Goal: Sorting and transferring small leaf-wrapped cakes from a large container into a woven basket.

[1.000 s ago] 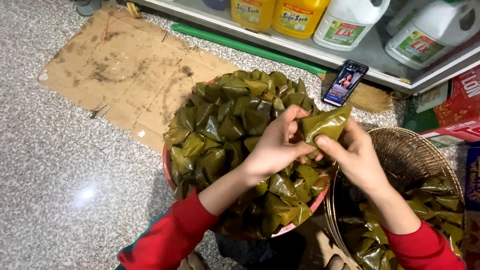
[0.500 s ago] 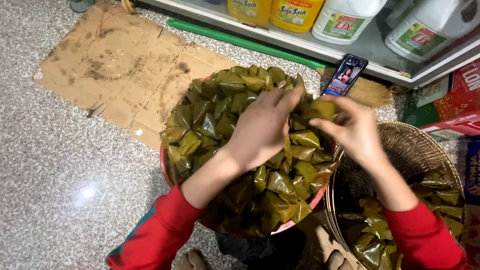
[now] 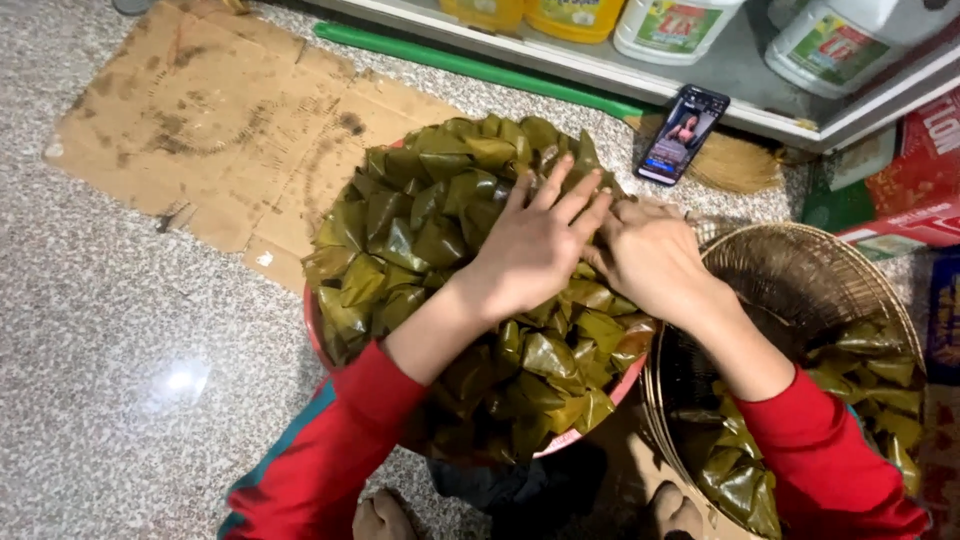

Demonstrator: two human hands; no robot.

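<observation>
Many green leaf-wrapped parcels (image 3: 420, 215) heap in a red basin (image 3: 322, 345) on the floor; left hand (image 3: 535, 245) lies open and flat on them, right hand (image 3: 650, 255) pressed beside, its grip unclear. Woven basket (image 3: 800, 270) at right holds more parcels; phone (image 3: 683, 134), yellow jugs (image 3: 530, 12) and white jugs (image 3: 840, 45) with red-green labels beyond.

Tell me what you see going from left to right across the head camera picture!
Flattened cardboard → red basin heaped with leaf-wrapped parcels → left hand pressing on the heap → right hand beside it → woven basket with more leaf parcels → red carton.
</observation>
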